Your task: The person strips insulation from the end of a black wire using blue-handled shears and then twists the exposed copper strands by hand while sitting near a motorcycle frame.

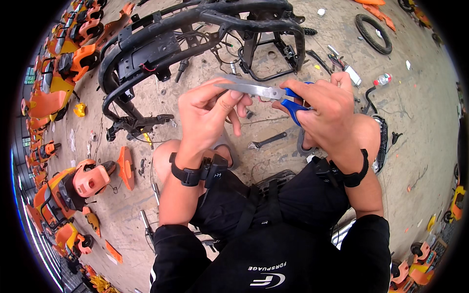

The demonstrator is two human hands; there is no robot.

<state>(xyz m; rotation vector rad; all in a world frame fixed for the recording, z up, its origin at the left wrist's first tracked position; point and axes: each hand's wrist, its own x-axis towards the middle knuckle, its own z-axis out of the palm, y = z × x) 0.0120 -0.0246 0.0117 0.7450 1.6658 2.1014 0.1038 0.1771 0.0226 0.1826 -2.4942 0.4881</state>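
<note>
In front of me my right hand [325, 105] grips a pair of scissors [264, 92] by its blue handles. The silver blades point left and stand slightly apart. My left hand [207, 110] is at the blades, with thumb and fingers curled together beside them. Whatever those fingers pinch is hidden or too small to name. A bit of thin red shows under the blades, perhaps a wire. Beyond both hands stands a black tubular vehicle frame [161, 56] with loose cables hanging from it. Below them an adjustable wrench [267, 140] lies on the floor between my feet.
Orange and yellow ride-on vehicles [63, 93] line the left side. A black tyre [373, 34], a clear bottle [382, 79] and a white box with wires [352, 75] lie at the far right. Nearer left is an orange panel [125, 168] on the concrete floor.
</note>
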